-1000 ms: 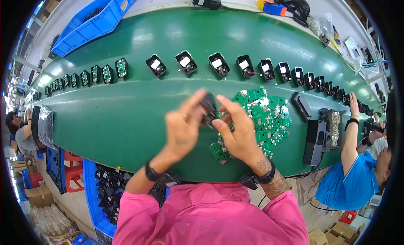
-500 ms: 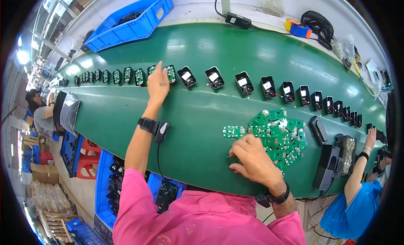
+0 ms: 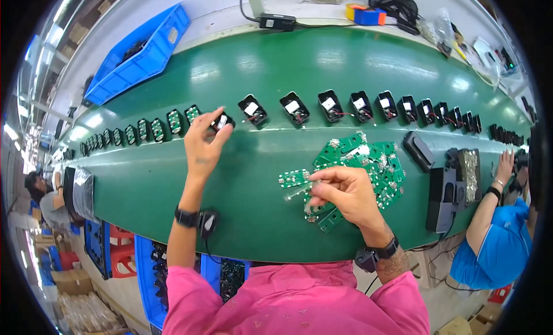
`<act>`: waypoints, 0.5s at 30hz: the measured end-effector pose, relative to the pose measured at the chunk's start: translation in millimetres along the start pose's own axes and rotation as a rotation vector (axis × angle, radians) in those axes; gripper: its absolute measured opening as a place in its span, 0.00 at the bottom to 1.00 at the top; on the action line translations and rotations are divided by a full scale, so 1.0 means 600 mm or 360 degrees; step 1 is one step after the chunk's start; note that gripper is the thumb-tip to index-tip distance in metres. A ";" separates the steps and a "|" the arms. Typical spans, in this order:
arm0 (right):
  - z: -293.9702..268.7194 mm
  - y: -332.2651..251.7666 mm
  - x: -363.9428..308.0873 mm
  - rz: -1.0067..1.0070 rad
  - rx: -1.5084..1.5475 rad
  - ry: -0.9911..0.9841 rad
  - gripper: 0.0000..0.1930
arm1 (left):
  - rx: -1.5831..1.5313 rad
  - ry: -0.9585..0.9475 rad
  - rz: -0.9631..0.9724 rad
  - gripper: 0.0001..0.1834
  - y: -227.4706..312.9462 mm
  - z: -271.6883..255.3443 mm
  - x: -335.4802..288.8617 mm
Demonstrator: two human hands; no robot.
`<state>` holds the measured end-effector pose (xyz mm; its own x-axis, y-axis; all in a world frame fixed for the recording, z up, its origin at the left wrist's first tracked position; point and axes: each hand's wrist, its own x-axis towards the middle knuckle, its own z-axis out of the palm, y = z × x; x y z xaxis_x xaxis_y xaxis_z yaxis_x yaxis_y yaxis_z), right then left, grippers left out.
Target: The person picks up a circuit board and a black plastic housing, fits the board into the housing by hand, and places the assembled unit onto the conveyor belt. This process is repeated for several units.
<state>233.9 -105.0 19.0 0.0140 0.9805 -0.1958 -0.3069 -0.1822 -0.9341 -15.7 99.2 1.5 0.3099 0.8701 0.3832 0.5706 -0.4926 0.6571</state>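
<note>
Left hand (image 3: 203, 144) stretched forward, thumb and forefinger parted, right hand (image 3: 345, 195) lower, fingers pinched

Black case (image 3: 224, 122) partly behind the left fingers (image 3: 212, 117), blurred strip (image 3: 296, 191) of unclear kind in the right fingers (image 3: 332, 172).

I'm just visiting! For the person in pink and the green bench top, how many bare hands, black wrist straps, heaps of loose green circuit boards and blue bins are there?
Bare hands (left hand, right hand): 2
Black wrist straps: 2
Heap of green circuit boards: 1
Blue bin: 1
Total: 6
</note>
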 end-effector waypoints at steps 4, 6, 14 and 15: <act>-0.006 0.010 -0.004 -0.0356 -0.0105 0.0027 0.06 | -0.1095 -0.0180 -0.0242 0.26 0.067 0.021 -0.073; -0.013 0.013 -0.005 -0.0529 -0.0258 -0.0094 0.05 | -0.0891 -0.0268 -0.0107 0.30 0.100 0.043 -0.098; -0.004 0.013 0.003 -0.0513 -0.0477 -0.0210 0.04 | -0.0445 -0.0415 0.0359 0.32 0.153 0.071 -0.122; -0.007 0.015 0.005 -0.0528 -0.0428 -0.0257 0.05 | -0.0437 -0.0443 0.0332 0.31 0.156 0.070 -0.121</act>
<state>234.8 -103.9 8.6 -0.0855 0.9840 0.1563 -0.0523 0.1522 -0.9870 47.3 -9.4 7.6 0.6116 0.7040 0.3609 0.2628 -0.6110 0.7467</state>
